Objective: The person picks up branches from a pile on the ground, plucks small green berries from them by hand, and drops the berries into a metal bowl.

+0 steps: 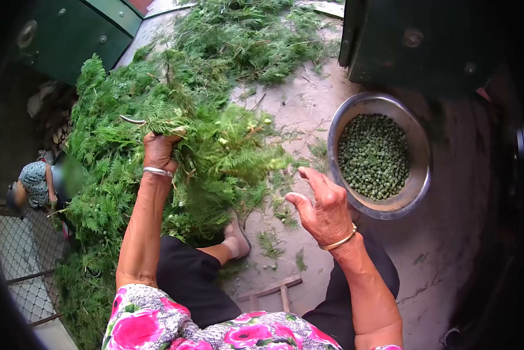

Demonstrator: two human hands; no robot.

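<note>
My left hand (162, 150) is closed around a leafy evergreen branch (221, 149), whose flat, feathery sprays reach out to the right. Small pale green cones dot the sprays. A thin, curved, shiny piece (132, 120) sticks out to the left above this hand; I cannot make out what it is. Between the branch and the metal basin (336, 131), my right hand (320, 207) hangs with thumb and forefinger apart and nothing visible between them. The basin holds a heap of small round green cones (373, 154).
Cut evergreen branches (116, 192) are piled along the left and far side. Green metal doors (78, 35) stand at both upper corners. A person (36, 181) sits at far left by a wire mesh panel (26, 245). A wooden frame piece (271, 290) lies between my legs.
</note>
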